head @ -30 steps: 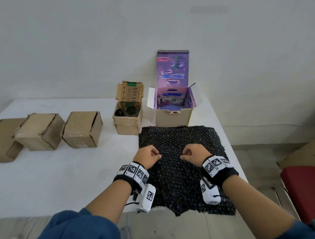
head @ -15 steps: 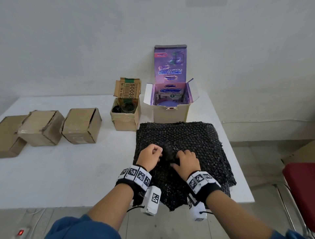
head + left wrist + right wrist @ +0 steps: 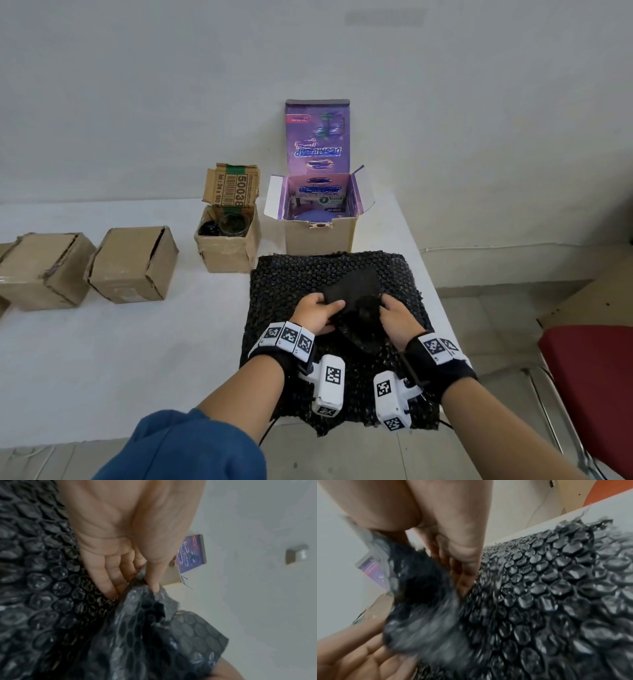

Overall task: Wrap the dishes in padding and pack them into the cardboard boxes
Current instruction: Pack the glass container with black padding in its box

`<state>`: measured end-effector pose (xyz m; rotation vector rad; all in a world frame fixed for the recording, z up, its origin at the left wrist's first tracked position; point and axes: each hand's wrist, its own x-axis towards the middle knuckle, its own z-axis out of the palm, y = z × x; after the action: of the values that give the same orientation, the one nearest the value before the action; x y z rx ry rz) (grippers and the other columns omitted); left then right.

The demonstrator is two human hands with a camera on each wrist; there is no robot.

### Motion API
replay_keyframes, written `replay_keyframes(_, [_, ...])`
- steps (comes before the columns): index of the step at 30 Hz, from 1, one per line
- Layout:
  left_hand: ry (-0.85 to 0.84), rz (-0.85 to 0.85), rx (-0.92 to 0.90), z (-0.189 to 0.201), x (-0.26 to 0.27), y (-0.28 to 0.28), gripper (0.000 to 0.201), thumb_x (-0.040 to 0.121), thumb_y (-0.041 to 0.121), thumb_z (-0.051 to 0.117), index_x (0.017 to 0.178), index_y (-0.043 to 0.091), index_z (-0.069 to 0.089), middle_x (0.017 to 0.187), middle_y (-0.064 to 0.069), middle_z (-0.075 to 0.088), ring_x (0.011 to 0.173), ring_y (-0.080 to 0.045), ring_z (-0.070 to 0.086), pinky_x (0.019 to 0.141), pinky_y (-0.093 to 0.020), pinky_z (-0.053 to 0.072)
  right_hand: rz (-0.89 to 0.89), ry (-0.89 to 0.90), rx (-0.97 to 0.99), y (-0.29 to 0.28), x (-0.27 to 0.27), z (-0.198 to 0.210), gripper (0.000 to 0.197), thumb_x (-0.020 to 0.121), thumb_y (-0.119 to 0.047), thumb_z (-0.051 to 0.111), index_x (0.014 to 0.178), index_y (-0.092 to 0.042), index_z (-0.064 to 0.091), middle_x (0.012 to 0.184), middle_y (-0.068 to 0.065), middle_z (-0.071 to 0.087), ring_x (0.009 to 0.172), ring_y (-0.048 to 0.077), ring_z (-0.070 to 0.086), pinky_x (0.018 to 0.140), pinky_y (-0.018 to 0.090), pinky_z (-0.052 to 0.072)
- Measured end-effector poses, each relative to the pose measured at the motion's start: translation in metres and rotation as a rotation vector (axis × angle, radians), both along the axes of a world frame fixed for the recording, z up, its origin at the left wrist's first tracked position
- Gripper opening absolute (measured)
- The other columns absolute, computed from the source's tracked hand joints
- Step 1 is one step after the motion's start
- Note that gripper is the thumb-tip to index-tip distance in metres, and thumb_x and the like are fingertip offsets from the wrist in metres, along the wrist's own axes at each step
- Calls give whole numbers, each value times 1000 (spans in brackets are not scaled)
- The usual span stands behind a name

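— Pinching the black bubble wrap [image 3: 394, 270], that is what both my hands do. My left hand [image 3: 317, 313] has its thumb on top of a raised fold [image 3: 352, 291] and the other fingers [image 3: 104, 577] tucked under it; my right hand [image 3: 397, 317] curls round the fold's other side.

— What does the sheet feel and look like?

— Shiny, dark, covered in round blisters packed like scales. It lies flat on the white table [image 3: 102, 359], its near edge ragged and hanging over the table's front. The fold I lift shows the smooth, matte back, in a rough triangle pointing away from me. The right wrist view is blurred there, so I cannot tell its creases.

— And the dishes?

— A clear round glass [image 3: 234, 224] stands in the small open brown box [image 3: 226, 253] just beyond the sheet's far left corner, beside something dark I cannot make out. Next to it, touching the sheet's far edge, stands a taller box [image 3: 320, 236] with purple printed flaps upright; a rounded bluish thing [image 3: 313, 216] lies inside.

— Other boxes?

— Two closed brown cardboard cubes [image 3: 132, 263] sit well apart to my left, dented, flaps slightly sprung.
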<state>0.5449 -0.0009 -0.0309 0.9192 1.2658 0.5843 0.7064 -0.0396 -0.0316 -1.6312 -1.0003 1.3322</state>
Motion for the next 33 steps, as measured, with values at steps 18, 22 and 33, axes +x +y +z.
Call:
replay_keyframes(18, [47, 219, 417, 56, -92, 48, 48, 84, 19, 69, 119, 20, 35, 105, -6, 61, 92, -12, 62, 86, -32, 52, 420, -397, 449, 53, -63, 64, 64, 79, -11, 73, 134, -29, 45, 132, -9, 49, 125, 11, 46, 106, 21, 34])
replay_keyframes(22, [148, -89, 537, 58, -137, 66, 85, 63, 20, 86, 128, 27, 31, 125, -6, 50, 114, -17, 54, 96, -34, 48, 338, -487, 440, 85, -100, 74, 58, 77, -13, 75, 130, -17, 52, 127, -1, 56, 118, 11, 50, 97, 13, 32])
replay_keyframes(33, [585, -113, 867, 84, -229, 150, 24, 80, 29, 72, 96, 11, 69, 90, 1, 52, 82, -14, 52, 68, -19, 34, 339, -680, 536, 163, -184, 97, 19, 83, -26, 70, 94, -13, 62, 108, 0, 55, 104, 19, 49, 89, 21, 38])
